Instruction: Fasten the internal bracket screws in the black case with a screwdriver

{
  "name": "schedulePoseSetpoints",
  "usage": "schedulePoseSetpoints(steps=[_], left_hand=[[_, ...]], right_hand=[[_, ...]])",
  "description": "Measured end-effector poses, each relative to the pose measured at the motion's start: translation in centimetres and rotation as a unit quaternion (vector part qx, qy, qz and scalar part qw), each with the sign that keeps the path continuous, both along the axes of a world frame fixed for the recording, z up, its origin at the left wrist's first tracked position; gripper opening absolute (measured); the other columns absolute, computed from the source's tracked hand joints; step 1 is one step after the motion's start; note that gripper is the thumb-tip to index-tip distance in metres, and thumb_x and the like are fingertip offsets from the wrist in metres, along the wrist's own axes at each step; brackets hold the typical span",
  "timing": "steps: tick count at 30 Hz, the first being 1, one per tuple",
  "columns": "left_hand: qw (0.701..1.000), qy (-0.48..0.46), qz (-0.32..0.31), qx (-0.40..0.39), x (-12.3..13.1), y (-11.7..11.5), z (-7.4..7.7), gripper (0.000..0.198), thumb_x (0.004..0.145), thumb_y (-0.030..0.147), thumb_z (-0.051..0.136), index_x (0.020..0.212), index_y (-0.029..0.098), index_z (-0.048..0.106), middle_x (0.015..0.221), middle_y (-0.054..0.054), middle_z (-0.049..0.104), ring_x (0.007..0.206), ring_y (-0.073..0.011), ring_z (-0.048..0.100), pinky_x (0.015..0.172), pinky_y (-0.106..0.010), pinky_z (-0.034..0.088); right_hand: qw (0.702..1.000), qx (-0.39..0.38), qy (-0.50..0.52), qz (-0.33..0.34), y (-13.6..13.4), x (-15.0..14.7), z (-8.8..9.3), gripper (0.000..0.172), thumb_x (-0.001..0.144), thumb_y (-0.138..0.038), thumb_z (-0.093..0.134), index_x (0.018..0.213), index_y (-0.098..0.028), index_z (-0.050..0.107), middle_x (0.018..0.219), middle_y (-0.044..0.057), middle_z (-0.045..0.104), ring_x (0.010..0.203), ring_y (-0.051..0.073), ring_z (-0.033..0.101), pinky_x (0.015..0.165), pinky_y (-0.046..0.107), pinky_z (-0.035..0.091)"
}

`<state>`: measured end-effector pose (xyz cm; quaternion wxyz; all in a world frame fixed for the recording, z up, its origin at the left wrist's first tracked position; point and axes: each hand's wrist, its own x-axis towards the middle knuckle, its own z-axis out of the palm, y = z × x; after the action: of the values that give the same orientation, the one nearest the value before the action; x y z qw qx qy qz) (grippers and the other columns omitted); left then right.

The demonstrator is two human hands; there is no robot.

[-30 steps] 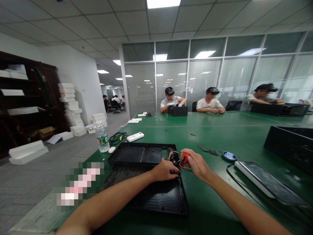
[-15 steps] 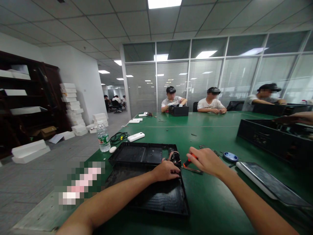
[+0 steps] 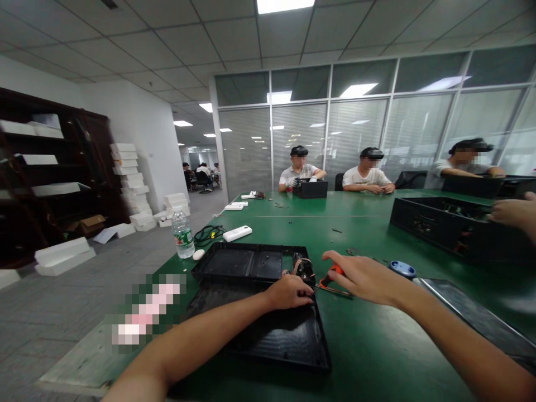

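Note:
A black plastic casing (image 3: 247,262) lies open on the green table (image 3: 368,346) in front of me. My left hand (image 3: 288,292) rests curled on its right edge, fingers closed by a small part with coloured wires (image 3: 301,267). My right hand (image 3: 360,276) lies over an orange-handled tool (image 3: 333,273) on the table just right of the casing, its forefinger stretched out and the other fingers loosely bent over the handle.
A water bottle (image 3: 183,233), black cable (image 3: 207,234) and white devices (image 3: 237,233) sit at the left. A blue disc (image 3: 402,269) and a flat dark panel (image 3: 473,318) lie right. Another person's hand (image 3: 513,212) holds a black chassis (image 3: 452,226). Three people sit at the far end.
My right hand has lowered the orange tool to the table and moved right, fingers loosening. A black chassis with another person's hand slid in from the right. My left hand stayed put.

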<state>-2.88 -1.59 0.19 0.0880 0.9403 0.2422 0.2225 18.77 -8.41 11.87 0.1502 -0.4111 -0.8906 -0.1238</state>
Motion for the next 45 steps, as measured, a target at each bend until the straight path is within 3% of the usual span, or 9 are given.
schedulePoseSetpoints(steps=[3,7,11,22,27,31,37,41,45], left_hand=[[1.000,0.002,0.009,0.000,0.1,0.0,-0.1,0.019,0.078,0.031,0.063,0.091,0.018,0.068,0.077,-0.002,0.067,0.073,-0.0126,0.060,0.077,-0.021,0.039],[1.000,-0.007,-0.017,0.007,0.1,0.2,-0.2,0.020,0.079,0.030,0.061,0.092,0.015,0.067,0.078,-0.003,0.066,0.073,-0.0113,0.059,0.073,-0.019,0.039],[1.000,-0.004,-0.010,0.017,0.1,0.2,-0.2,0.020,0.079,0.031,0.061,0.090,0.016,0.067,0.076,-0.002,0.065,0.073,-0.0115,0.059,0.074,-0.019,0.039],[1.000,0.000,-0.003,-0.002,0.0,0.2,-0.2,0.022,0.079,0.031,0.061,0.093,0.016,0.066,0.078,-0.003,0.066,0.073,-0.0117,0.060,0.073,-0.019,0.040],[1.000,-0.021,-0.002,-0.017,0.0,0.2,0.1,0.023,0.078,0.029,0.061,0.096,0.014,0.066,0.079,-0.003,0.067,0.071,-0.0111,0.061,0.074,-0.020,0.041],[0.999,0.027,-0.044,-0.016,-0.9,0.4,1.5,0.019,0.075,0.022,0.063,0.094,0.016,0.067,0.086,-0.004,0.067,0.082,-0.0138,0.061,0.080,-0.021,0.041],[0.979,0.135,-0.153,-0.009,-2.6,-0.8,3.6,0.020,0.076,0.006,0.055,0.090,0.016,0.066,0.096,-0.005,0.065,0.089,-0.0139,0.060,0.083,-0.021,0.042],[0.975,0.163,-0.153,0.003,-3.7,-2.0,4.3,0.020,0.079,0.008,0.053,0.093,0.016,0.065,0.089,-0.005,0.066,0.083,-0.0142,0.060,0.079,-0.020,0.044],[0.984,0.158,-0.056,0.054,-6.3,-1.1,5.7,0.017,0.081,0.017,0.055,0.096,0.018,0.063,0.094,-0.006,0.064,0.091,-0.0168,0.058,0.085,-0.024,0.041]], right_hand=[[0.999,0.000,-0.024,-0.041,0.3,-0.2,0.2,0.039,0.090,-0.047,0.034,0.075,-0.019,0.058,0.062,0.006,0.063,0.059,0.021,0.061,0.054,0.027,0.033],[0.998,-0.035,-0.024,-0.036,0.5,-0.6,0.5,0.035,0.089,-0.047,0.036,0.101,-0.018,0.052,0.074,0.006,0.065,0.067,0.021,0.062,0.056,0.026,0.035],[0.996,-0.045,-0.040,-0.073,0.5,-0.9,0.9,0.037,0.089,-0.048,0.032,0.091,-0.018,0.053,0.069,0.006,0.063,0.066,0.022,0.060,0.057,0.027,0.034],[0.996,-0.080,-0.032,0.005,0.6,-1.7,1.7,0.034,0.084,-0.047,0.045,0.103,-0.021,0.056,0.075,0.005,0.065,0.069,0.021,0.060,0.057,0.026,0.035],[0.986,-0.151,0.022,0.063,0.4,0.3,3.1,0.028,0.084,-0.042,0.046,0.088,-0.021,0.066,0.079,0.003,0.067,0.072,0.018,0.060,0.067,0.027,0.039],[0.957,-0.236,0.165,0.034,1.6,4.3,2.8,0.038,0.081,-0.049,0.049,0.100,-0.018,0.062,0.077,0.004,0.064,0.065,0.017,0.057,0.059,0.027,0.041],[0.867,-0.399,0.286,0.085,2.6,6.3,-1.2,0.035,0.079,-0.048,0.054,0.094,-0.017,0.044,0.074,0.001,0.054,0.063,0.013,0.054,0.057,0.025,0.044],[0.937,-0.279,0.193,0.079,0.7,2.4,-3.4,0.022,0.084,-0.039,0.049,0.087,-0.019,0.045,0.074,-0.002,0.051,0.064,0.011,0.048,0.056,0.022,0.037],[0.986,-0.121,0.047,0.108,-2.4,-2.4,-6.0,0.027,0.086,-0.037,0.047,0.068,-0.017,0.047,0.065,-0.001,0.052,0.058,0.010,0.045,0.053,0.025,0.027]])
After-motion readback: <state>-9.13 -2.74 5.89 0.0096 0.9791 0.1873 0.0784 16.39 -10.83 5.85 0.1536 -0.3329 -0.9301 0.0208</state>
